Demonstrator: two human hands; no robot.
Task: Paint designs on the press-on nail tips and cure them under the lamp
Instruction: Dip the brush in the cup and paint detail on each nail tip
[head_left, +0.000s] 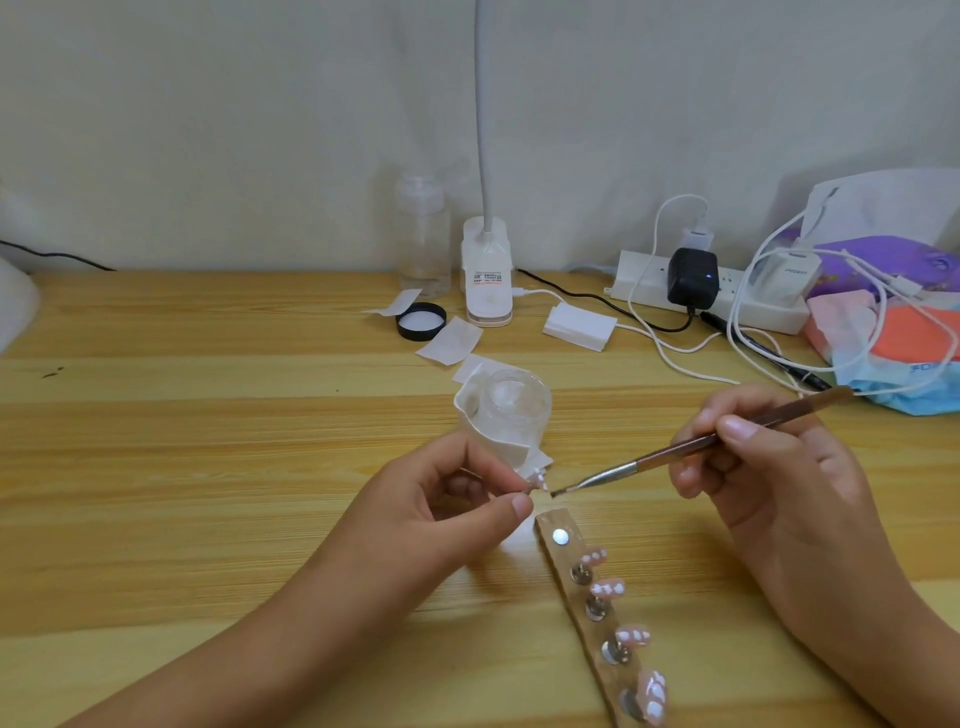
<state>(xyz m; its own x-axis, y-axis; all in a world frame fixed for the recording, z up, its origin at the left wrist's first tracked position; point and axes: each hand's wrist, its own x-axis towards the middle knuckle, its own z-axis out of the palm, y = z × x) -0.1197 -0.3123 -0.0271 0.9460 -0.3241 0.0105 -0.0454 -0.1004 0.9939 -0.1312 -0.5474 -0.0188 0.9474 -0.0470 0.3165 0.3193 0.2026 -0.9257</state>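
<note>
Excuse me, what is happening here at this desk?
A person is painting press-on nails. The left hand pinches one small nail tip, and the right hand holds a thin brush with its bristles right beside that tip. On the table below, a wooden strip carries four tips with white dots already on them; its top mount is bare. A glass jar stands behind the hands.

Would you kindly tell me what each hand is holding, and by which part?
The left hand pinches a nail tip by its rear end, thumb and forefinger; right hand grips the brush mid-handle.
</note>
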